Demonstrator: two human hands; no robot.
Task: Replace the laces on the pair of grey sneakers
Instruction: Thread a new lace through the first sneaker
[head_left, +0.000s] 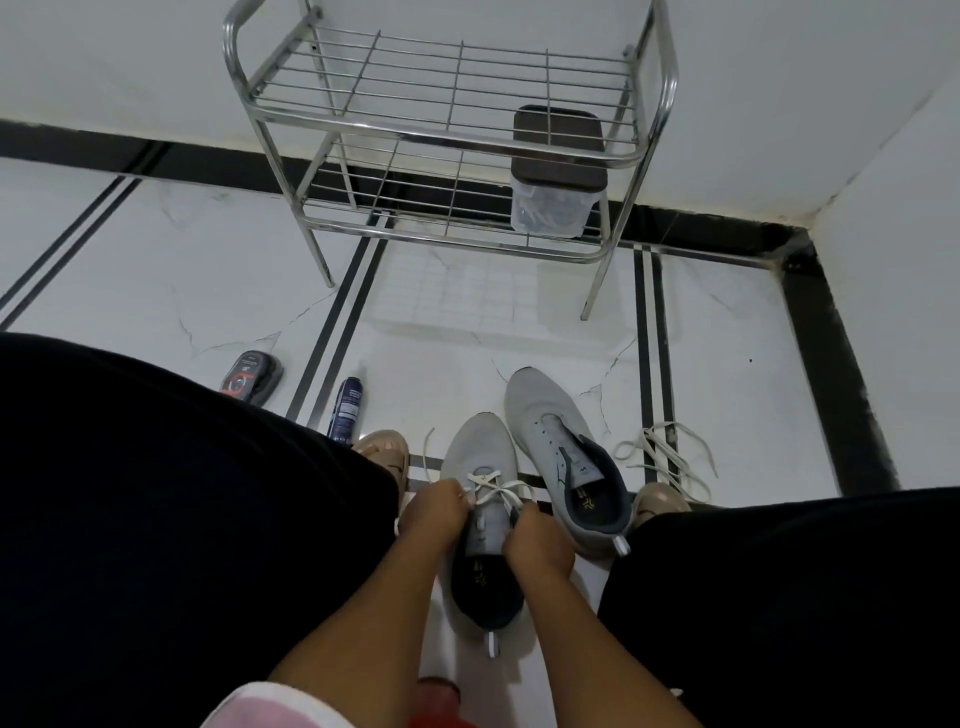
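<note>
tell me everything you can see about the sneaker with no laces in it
The unlaced sneaker is light grey, with what looks like a knit upper, a dark collar and lining, and a printed insole. Its eyelets are bare and the tongue lies flat. It stands upright on the white tile floor, toe pointing away, just right of the sneaker being laced. No hand touches it. A loose white lace lies on the floor to its right.

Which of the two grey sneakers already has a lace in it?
The nearer sneaker, between both hands, has a white lace crossing its front eyelets. The farther sneaker, to its right, has bare eyelets.
</note>
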